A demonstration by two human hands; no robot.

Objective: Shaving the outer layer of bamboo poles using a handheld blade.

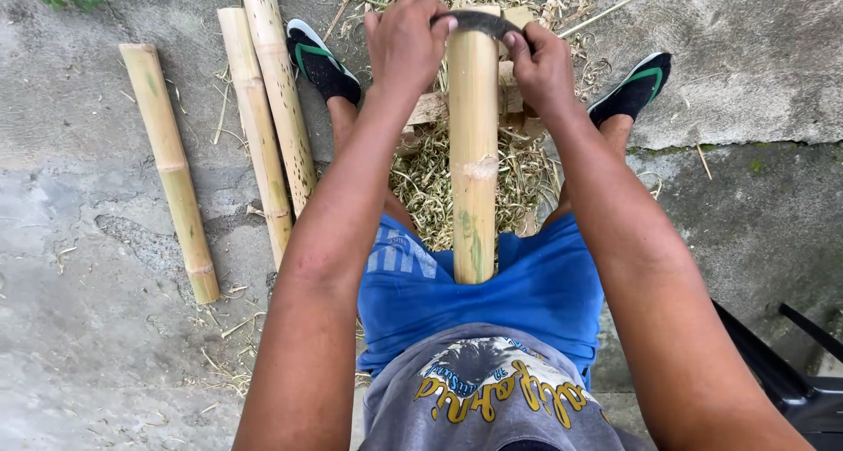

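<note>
Nearest the lens was a grey printed shirt (492,398) above blue shorts (527,293), and from the lap a bamboo pole (473,152) ran forward between the person's knees. Its near end rested against the shorts, and its far end reached a pile of pale shavings (430,183) on the concrete ground (79,240). Across the pole's far end lay a dark curved blade (481,21). The left hand (406,43) was clenched on the blade's left end and the right hand (540,64) was clenched on its right end, so the two hands sat on either side of the pole. Black sandals with green trim (320,60) flanked the shavings. Three more bamboo lengths (259,126) lay on the ground to the left, two touching and one apart. Part of a dark chair (790,372) showed at lower right.
</note>
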